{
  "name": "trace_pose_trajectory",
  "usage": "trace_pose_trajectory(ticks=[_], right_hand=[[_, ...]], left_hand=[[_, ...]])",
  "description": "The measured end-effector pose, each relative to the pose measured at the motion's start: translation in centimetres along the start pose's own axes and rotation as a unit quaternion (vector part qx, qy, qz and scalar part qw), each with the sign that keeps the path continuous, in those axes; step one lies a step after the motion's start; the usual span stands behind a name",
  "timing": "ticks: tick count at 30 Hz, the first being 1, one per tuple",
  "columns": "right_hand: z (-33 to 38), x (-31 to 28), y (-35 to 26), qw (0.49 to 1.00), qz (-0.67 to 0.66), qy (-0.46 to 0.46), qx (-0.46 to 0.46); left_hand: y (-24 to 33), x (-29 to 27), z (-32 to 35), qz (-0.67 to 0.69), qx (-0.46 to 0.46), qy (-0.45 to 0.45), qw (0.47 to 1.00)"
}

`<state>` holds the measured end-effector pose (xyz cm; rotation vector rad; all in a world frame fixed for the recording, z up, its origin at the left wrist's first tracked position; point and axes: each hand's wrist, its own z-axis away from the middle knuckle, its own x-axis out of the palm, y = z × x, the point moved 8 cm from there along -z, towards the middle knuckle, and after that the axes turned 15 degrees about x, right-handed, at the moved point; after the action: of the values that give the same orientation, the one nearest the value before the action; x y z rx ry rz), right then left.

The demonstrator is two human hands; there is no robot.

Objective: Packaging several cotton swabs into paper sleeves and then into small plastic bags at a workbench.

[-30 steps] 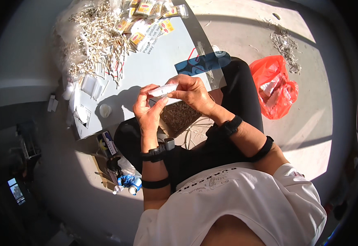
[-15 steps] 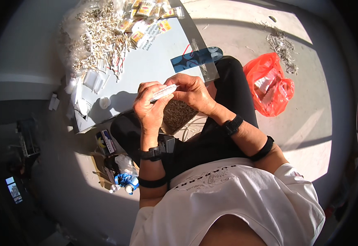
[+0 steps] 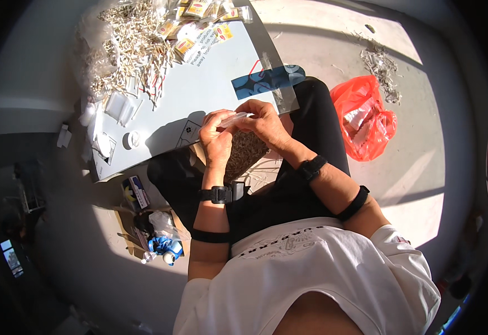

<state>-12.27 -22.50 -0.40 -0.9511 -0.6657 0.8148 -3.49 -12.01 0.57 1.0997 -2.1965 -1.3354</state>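
My left hand (image 3: 217, 139) and my right hand (image 3: 265, 125) meet just over the near edge of the table. Between their pinched fingertips is a small clear plastic packet (image 3: 235, 119) with whitish contents. Fingers cover both of its ends, so the opening cannot be made out. Below the hands, an open box (image 3: 246, 153) full of thin brownish sticks sits between my legs. A large heap of cotton swabs (image 3: 129, 47) covers the far left of the table, and several filled packets with yellow labels (image 3: 199, 8) lie beside it.
The grey table (image 3: 194, 84) bears clear plastic cases (image 3: 122, 107), a round white lid (image 3: 133, 139) and a blue patterned strip (image 3: 261, 84). A red plastic bag (image 3: 367, 120) lies on the floor at right, near scattered sticks (image 3: 382, 67). Lower left, a carton holds a blue item (image 3: 166, 245).
Both hands have shifted slightly, the left one to the right and closer to the right hand. The packet is turned and more covered by fingers.
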Motion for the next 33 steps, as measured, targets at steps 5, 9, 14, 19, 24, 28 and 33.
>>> trace_pose_trajectory(ticks=[5, 9, 14, 19, 24, 28, 33], right_hand=[[-0.5, -0.1, 0.5, 1.0, 0.016, 0.022, 0.002], [-0.5, -0.4, 0.6, 0.999, 0.019, 0.042, 0.01], [-0.2, 0.4, -0.1, 0.999, 0.0, 0.042, 0.001], [0.2, -0.2, 0.1, 0.997, -0.072, 0.007, 0.033], [-0.3, 0.4, -0.1, 0.996, -0.091, -0.003, 0.024], [0.2, -0.2, -0.6, 1.0, -0.015, 0.014, -0.001], [1.6, -0.2, -3.1, 0.966, 0.097, 0.071, -0.228]], left_hand=[[-0.9, 0.6, 0.3, 0.057, -0.022, -0.009, 0.998], [-1.1, 0.6, 0.2, 0.055, -0.039, -0.005, 0.998], [-1.0, 0.2, 0.3, 0.037, -0.013, -0.023, 0.999], [0.2, 0.9, -0.1, 0.013, 0.005, -0.033, 0.999], [0.0, 0.2, -0.2, 0.015, -0.005, -0.022, 1.0], [-0.1, 0.3, -0.2, -0.009, -0.016, -0.031, 0.999], [-0.5, 0.2, -0.2, 0.013, -0.022, -0.018, 1.0]])
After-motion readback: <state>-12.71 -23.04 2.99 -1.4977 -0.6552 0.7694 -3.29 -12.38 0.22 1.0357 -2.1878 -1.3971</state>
